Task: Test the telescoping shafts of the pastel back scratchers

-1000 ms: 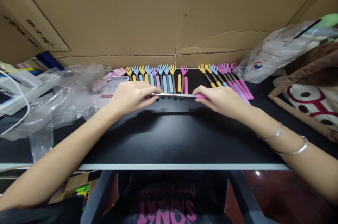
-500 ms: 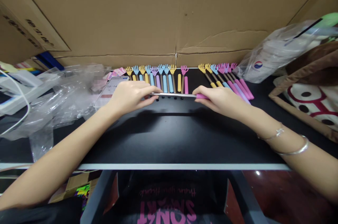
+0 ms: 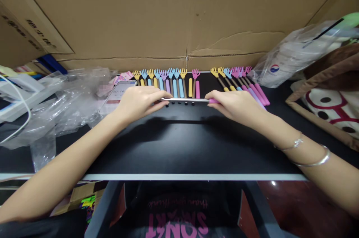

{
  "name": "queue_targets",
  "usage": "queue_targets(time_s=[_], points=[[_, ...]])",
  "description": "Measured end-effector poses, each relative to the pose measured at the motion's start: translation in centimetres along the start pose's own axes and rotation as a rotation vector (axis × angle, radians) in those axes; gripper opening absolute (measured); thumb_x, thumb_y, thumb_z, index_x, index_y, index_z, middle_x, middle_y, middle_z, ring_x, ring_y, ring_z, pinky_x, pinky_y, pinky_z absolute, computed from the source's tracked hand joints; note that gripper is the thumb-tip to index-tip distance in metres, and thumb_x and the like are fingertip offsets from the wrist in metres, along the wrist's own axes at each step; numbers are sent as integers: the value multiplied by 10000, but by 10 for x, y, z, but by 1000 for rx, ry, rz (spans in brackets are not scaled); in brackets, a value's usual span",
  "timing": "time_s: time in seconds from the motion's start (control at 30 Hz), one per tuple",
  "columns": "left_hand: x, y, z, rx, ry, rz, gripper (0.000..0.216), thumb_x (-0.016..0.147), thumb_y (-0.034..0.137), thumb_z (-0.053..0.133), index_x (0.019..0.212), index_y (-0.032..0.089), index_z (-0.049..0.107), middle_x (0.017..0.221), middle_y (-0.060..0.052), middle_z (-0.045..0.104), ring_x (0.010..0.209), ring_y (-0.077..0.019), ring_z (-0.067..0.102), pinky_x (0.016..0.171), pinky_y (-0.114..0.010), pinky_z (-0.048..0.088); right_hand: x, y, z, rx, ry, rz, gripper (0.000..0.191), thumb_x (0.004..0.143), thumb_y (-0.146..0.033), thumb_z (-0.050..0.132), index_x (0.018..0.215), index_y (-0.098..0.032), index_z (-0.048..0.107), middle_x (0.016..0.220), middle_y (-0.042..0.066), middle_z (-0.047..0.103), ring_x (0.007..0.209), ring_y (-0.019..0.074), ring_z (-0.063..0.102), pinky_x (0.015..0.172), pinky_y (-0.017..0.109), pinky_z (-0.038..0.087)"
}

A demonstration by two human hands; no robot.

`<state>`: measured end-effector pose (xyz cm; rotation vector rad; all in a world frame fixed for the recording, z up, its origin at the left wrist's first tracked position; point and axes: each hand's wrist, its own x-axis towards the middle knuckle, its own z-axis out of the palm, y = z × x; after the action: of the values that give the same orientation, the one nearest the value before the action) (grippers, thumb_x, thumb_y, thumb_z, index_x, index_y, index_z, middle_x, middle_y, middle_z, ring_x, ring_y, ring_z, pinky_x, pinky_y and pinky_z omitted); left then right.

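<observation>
A back scratcher's thin metal rod is stretched level between my two hands, above the black table. My left hand pinches the rod's left end; whatever lies past the fingertips is hidden. On the other side my right hand is closed on the pink grip, which shows at the fingertips. Just behind the rod lies a row of back scratchers with yellow, blue, purple and pink claws and matching grips, the grips lying beside dark rods. Right of them, a second group of back scratchers has grips fitted on the rods.
A phone with a running timer lies beside my left hand, next to crumpled clear plastic bags. A bagged drink cup and a brown-trimmed bag stand at the right. Cardboard walls the back. The table's pale front edge is nearest me.
Almost nothing differs. My right hand and the pink grip have shifted very slightly right, with a little more of the metal rod showing; my left hand keeps its place.
</observation>
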<state>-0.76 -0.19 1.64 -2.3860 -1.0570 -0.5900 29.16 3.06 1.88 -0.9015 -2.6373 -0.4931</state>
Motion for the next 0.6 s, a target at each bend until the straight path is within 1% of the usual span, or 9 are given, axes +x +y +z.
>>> queue_targets(time_s=[0.13,0.23,0.43,0.53,0.6], points=[[-1,1,2,9,-8,-17,237,926,354,485,961,246,693,831,8,737,740,-134,681,545,-239,395,1,1,1,82,-39,9,225,946,-338,403,997,-192,567,677,17,651,596,150,597,542,242,331],[-1,2,2,23,-7,-3,224,918,349,496,960,250,693,814,9,734,733,-134,681,528,-236,378,1,1,4,177,-79,22,211,938,-338,416,997,-188,553,691,18,647,580,145,581,551,241,341],[-1,5,3,38,-2,3,227,908,334,492,958,255,699,775,10,724,687,-128,664,513,-235,347,1,1,4,306,-148,45,204,936,-350,411,998,-202,535,655,2,611,511,125,507,565,238,333],[-1,5,3,39,9,24,228,909,331,494,954,254,703,753,12,712,662,-121,649,505,-236,334,1,0,1,319,-207,61,215,935,-370,404,1004,-213,533,656,3,603,538,134,512,568,242,318],[-1,5,4,55,42,40,223,911,326,501,949,252,708,704,15,692,632,-117,630,498,-240,328,1,1,0,348,-235,89,221,929,-387,407,1001,-218,530,670,2,602,565,137,521,572,242,310]])
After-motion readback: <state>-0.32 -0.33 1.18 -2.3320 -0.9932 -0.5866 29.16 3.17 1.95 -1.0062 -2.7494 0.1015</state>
